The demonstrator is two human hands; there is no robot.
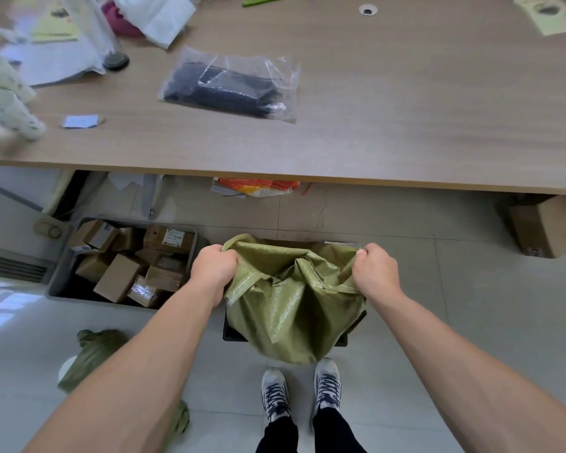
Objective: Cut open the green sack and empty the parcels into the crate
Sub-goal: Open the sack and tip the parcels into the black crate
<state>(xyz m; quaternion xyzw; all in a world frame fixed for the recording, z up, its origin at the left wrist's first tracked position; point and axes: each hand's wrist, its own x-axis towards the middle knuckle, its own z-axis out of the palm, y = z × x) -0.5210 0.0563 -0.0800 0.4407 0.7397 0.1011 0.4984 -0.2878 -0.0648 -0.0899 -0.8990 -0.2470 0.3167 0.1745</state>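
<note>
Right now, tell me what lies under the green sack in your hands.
A dark crate: only its rim shows past the green sack, gripped by the left hand and right hand. The sack hides its inside.

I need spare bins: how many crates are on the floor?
2: a grey crate of cardboard parcels at left, and a dark crate mostly hidden under the green sack; more may be out of sight.

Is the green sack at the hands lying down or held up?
Held up: left hand and right hand grip the green sack; it hangs over a dark crate.
</note>
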